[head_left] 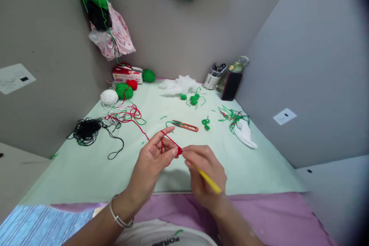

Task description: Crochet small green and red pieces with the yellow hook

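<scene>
My left hand (157,157) pinches a small red crochet piece (179,150) between thumb and fingers. Red yarn (170,137) loops over its raised index finger and trails back to a loose red tangle on the table. In my right hand (206,171) is a crochet hook with a yellow handle (210,181), slanting down toward me. The hook's tip meets the red piece and is hidden there by the fingers. Just beyond the hands lie orange-handled thread snips (188,126).
Black yarn (86,130), a white ball (109,97) and green balls (124,91) are at the left. White stuffing (183,84) and small green pieces (194,99) sit at the back. A pen cup (212,80), phone (231,86) and yarn scraps (233,118) are right.
</scene>
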`<state>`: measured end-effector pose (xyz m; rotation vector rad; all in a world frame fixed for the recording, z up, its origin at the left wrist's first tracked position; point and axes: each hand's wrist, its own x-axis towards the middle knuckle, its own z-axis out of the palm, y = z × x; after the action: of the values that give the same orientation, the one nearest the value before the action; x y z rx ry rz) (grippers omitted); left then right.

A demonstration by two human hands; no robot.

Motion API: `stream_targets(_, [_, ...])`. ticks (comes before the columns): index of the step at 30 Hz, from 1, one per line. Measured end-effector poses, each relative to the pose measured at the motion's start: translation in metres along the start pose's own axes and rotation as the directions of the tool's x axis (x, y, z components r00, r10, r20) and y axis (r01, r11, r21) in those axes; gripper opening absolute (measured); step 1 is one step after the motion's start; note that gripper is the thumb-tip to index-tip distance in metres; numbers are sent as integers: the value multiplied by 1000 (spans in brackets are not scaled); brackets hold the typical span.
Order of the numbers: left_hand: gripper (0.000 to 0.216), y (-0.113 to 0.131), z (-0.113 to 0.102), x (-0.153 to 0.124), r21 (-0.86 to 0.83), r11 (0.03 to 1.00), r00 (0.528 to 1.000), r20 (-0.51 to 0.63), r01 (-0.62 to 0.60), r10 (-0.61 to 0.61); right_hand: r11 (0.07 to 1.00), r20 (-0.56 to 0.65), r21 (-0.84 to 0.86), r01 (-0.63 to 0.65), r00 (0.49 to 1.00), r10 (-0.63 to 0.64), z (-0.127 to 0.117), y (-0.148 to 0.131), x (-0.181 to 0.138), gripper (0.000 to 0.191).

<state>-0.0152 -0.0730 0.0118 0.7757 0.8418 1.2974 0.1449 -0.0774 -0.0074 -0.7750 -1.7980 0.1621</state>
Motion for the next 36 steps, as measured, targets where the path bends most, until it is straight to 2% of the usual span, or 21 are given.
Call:
stream_targets(2, [56,-2,1,0,-63,996,998,31,57,-55,987,29,-136,83,996,-79,2,2,-4,41])
stream_targets(4, [57,-2,0,2,-138,976,983,86,171,-160,991,-3,-121,64,998,-65,5,3,-7,44])
stream_targets(6, [54,0,-1,4,-190,945,961,125,266,-245,999,-83,23,-32,996,33,7,3,-5,39])
stream_targets(8, [50,2,-1,5,-218,932,956,121,288,-268,965,-152,219,-147,971,182,7,2,-1,30])
stream_targets(11, [48,6,0,6,-195,952,972,83,234,-222,812,-135,509,-285,905,403,6,2,6,21])
stream_targets(13, [49,6,2,5,-143,973,982,78,183,-173,739,-87,593,-320,887,454,6,3,9,20])
stream_targets(16, [46,4,5,3,-71,990,988,100,122,-115,792,-77,530,-303,913,400,8,2,12,19])
stream_targets(20, [42,-1,7,4,-54,993,991,93,103,-98,861,-81,430,-271,938,336,9,2,8,24])
stream_targets(22, [42,-4,7,5,-76,993,994,71,92,-87,932,-81,294,-214,965,248,10,4,3,29])
stream_targets(25, [43,-6,5,6,-139,979,987,85,150,-139,998,-61,42,-42,997,44,9,7,-4,43])
stream_targets(27, [43,-7,3,8,-187,957,973,114,220,-202,999,-80,41,-26,996,30,8,8,-3,43])
stream_targets(30, [42,-3,0,10,-224,943,968,102,247,-229,945,-145,270,-182,963,227,3,8,4,31])
stream_targets(33, [41,0,0,9,-184,962,978,81,204,-192,798,-107,513,-317,898,426,-1,8,10,20])
stream_targets(35, [40,-1,3,7,-127,981,988,65,148,-141,730,-50,576,-368,876,480,1,8,11,19])
stream_targets(36, [40,-2,4,5,-101,989,993,50,108,-103,746,-39,549,-375,881,472,2,8,10,19])
